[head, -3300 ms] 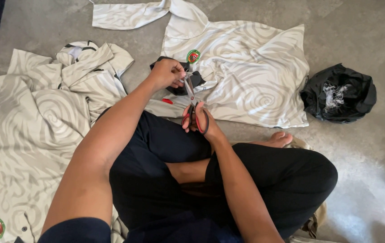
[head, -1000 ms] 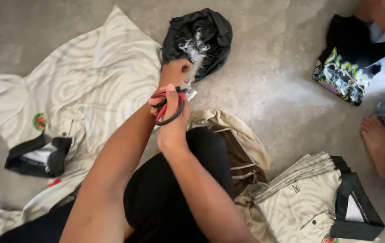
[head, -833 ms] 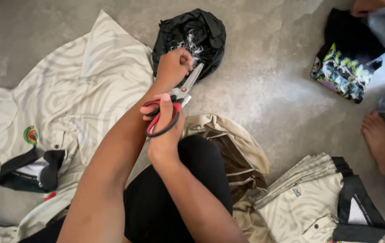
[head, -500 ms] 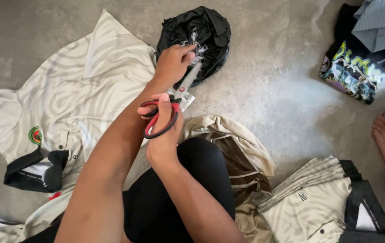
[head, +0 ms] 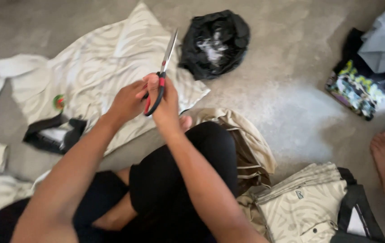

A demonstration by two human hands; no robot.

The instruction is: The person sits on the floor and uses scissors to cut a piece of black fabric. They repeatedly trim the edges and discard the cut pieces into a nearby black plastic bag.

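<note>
The scissors (head: 160,80), red and black in the handles with their blades closed and pointing up and away, are held above the person's lap in the right hand (head: 165,101), whose fingers pass through the handle loops. The left hand (head: 127,100) is curled just beside the handles, touching them, though whether it grips anything small cannot be told. Beyond the blades, a cream patterned shirt (head: 98,76) lies spread on the floor (head: 287,112), with a crumpled black plastic bag (head: 215,42) near its edge.
</note>
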